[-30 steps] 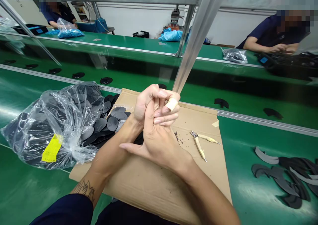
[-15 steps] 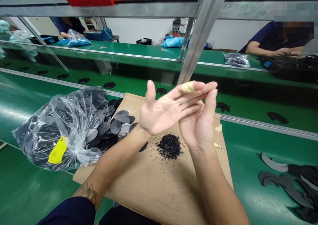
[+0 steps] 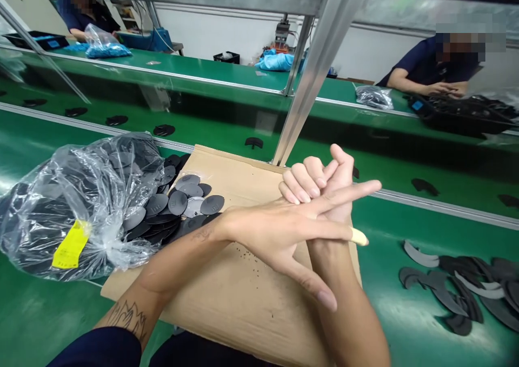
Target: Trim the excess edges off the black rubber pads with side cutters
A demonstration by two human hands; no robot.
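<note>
My left hand [image 3: 284,232] is stretched out palm down with its fingers and thumb spread, yellow tape round one finger. Crossing it, my right hand [image 3: 314,180] has its fingers curled over the far edge of the left hand. Below both lies a sheet of brown cardboard [image 3: 243,307]. A few tiny black bits [image 3: 254,269] show on it; the left hand hides the heap behind it. Dark oval discs [image 3: 177,203] are piled left of my hands, beside a tied clear plastic bag [image 3: 85,194] with a yellow label.
Black curved pieces [image 3: 450,286] lie on the green bench at the right. Single black parts [image 3: 164,130] are spaced along the green strip behind the cardboard. A slanted metal post [image 3: 312,69] rises beyond my hands. Two people [image 3: 430,67] sit across the bench.
My left hand has turned from palm up to palm down, covering the black heap. The right hand's fingers have curled over the left hand's edge. The view has shifted slightly to the right.
</note>
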